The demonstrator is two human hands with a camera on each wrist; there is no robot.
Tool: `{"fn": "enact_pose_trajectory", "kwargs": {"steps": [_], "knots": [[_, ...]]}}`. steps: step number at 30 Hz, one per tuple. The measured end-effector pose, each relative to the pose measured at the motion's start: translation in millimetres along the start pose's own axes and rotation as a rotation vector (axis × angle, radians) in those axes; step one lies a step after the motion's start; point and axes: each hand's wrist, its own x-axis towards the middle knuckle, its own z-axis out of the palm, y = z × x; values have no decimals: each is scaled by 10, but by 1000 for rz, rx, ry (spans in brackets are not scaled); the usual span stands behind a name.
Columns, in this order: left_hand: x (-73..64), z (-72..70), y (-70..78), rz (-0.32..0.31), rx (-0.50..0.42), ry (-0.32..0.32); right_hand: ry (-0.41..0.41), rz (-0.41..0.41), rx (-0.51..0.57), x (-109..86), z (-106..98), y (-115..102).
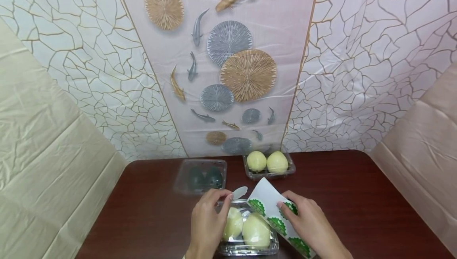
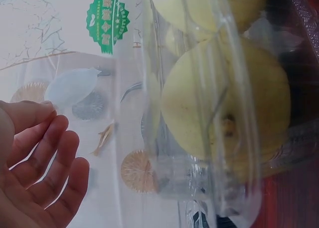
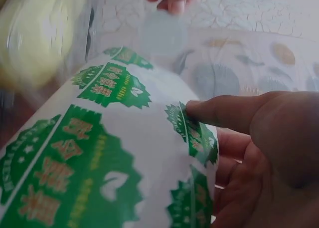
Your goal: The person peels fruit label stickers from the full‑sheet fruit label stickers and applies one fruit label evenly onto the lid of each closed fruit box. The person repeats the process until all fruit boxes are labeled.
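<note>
My left hand (image 1: 208,221) pinches a small, pale, translucent sticker (image 1: 239,192) between thumb and forefinger, above the far edge of a clear plastic box (image 1: 250,250). In the left wrist view the other fingers are loosely bent. Two round pale-yellow fruits, which look like pears (image 1: 256,231), lie in the box. On the right, my right hand (image 1: 310,219) grips a white sheet of green stickers (image 1: 265,195), thumb on top and fingers beneath. Printed characters show on the green stickers (image 3: 112,86) in the right wrist view. The sheet slants over the box's right side.
Another clear box (image 1: 269,175) with two pale-yellow fruits stands at the back of the dark red table (image 1: 153,207). Left of it is a clear box (image 1: 222,164) holding two dark green fruits (image 1: 213,177). A patterned cloth (image 1: 250,128) hangs behind the table.
</note>
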Motion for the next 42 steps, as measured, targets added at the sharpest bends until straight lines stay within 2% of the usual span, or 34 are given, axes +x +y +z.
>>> {"fn": "enact_pose_trajectory", "kwargs": {"steps": [5, 8, 11, 13, 15, 22, 31, 38, 42], "knots": [[8, -5, -1, 0, -6, -9, 12, -59, -50, 25, -102, 148], [12, -6, -1, 0, -8, -14, 67, -118, -165, 29, -140, 256], [8, -6, -5, 1, -6, -14, 160, -160, -317, 14, -149, 358], [5, -7, -6, 2, -5, -14, 202, -164, -385, -3, -147, 413], [3, -10, -6, 2, -6, -12, 210, -154, -425, -10, -145, 458], [4, -12, -11, 8, -11, -3, 92, -92, -499, 49, -77, 583], [16, -20, -19, 12, -12, -7, 10, -52, -500, 122, 79, 722], [11, -32, -23, 2, -15, -15, -144, 5, -488, 188, 173, 811], [13, -38, -27, 8, -10, -7, -124, 3, -477, 210, 231, 861]]}}
